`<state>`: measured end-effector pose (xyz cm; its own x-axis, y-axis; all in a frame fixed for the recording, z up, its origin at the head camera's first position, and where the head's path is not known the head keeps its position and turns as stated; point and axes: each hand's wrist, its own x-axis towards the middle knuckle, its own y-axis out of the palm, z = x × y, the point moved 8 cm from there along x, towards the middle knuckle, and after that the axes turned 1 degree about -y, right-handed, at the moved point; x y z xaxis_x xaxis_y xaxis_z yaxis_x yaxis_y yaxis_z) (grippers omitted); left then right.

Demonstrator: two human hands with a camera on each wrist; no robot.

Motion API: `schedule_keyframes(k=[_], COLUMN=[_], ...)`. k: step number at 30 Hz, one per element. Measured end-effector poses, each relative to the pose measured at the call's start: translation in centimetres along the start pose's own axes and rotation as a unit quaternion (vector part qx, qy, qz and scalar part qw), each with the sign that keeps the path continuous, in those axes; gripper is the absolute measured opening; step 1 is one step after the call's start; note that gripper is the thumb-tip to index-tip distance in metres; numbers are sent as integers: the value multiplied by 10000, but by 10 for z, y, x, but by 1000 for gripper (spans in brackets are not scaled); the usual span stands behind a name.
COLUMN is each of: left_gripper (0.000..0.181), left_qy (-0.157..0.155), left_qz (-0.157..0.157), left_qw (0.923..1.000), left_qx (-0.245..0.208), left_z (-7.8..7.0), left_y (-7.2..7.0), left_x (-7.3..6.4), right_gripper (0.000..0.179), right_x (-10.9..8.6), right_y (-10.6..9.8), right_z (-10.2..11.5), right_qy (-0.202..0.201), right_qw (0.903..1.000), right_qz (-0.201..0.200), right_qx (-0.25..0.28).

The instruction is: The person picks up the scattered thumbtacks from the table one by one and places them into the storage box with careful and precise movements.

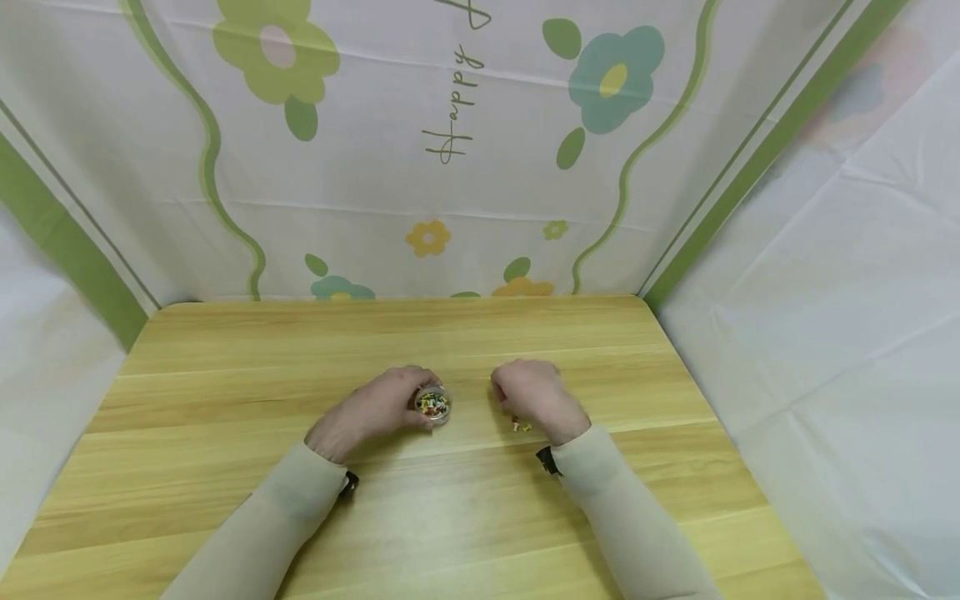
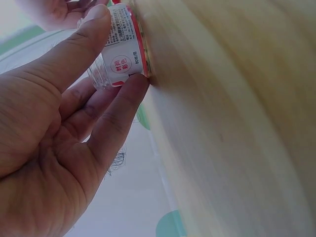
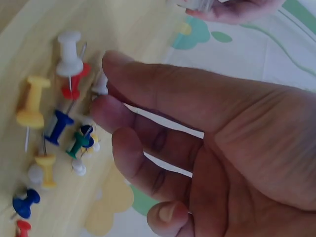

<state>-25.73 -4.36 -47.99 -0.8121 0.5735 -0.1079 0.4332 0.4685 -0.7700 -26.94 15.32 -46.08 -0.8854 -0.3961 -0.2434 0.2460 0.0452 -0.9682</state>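
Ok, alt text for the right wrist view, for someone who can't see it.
Right hand at a white pushpin, grip unclear, beside scattered red, yellow, blue, green and white pushpins on a wooden table. Part of the left hand and a clear jar show at the top edge.

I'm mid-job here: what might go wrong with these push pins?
The right hand could get pricked: metal points stick out among the loose push pins beside it. The jar in the left hand has no lid on, so a knock might spill the pins inside. The loose ones lie close together, so a hasty grab may scatter them.
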Motion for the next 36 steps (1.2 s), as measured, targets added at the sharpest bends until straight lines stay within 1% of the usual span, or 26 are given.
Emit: schedule_keyframes(k=[6, 12, 16, 19, 22, 24, 26, 29, 33, 36], left_gripper=[49, 50, 50, 50, 50, 51, 51, 53, 54, 53], left_qy=[53, 79, 73, 31, -9, -59, -42, -44, -69, -34], left_qz=[-11, -17, -11, -4, 5, 0, -6, -18, -15, -17], left_qw=[10000, 10000, 10000, 10000, 10000, 10000, 10000, 10000, 9999, 9999], left_qx=[-23, -38, -11, -10, 10, 4, 12, -24, -73, -102], left_z=[-1, -1, -1, -1, 0, 1, 1, 2, 2, 3], left_y=[-1, -1, 0, 0, 0, 0, 0, 0, 0, 0], left_x=[0, 0, 1, 0, 0, 1, 1, 1, 0, 0], right_gripper=[33, 25, 28, 33, 27, 22, 17, 17, 8, 4], right_x=[1, 1, 1, 2, 2, 2, 3, 4, 2, 0], right_y=[6, 5, 1, -4, -11, -14, -17, -20, -24, -26], right_z=[2, 3, 4, 6, 10, 13, 16, 20, 30, 39], right_qy=[132, 192, 147, 43, -82, -181, -268, -401, -646, -885], right_qw=[9996, 9991, 9989, 9979, 9955, 9938, 9920, 9897, 9873, 9845], right_qz=[-39, -53, -242, -575, -894, -1061, -1197, -1349, -1437, -1506], right_qx=[-258, -387, -370, -304, -294, -288, -309, -268, -194, -153])
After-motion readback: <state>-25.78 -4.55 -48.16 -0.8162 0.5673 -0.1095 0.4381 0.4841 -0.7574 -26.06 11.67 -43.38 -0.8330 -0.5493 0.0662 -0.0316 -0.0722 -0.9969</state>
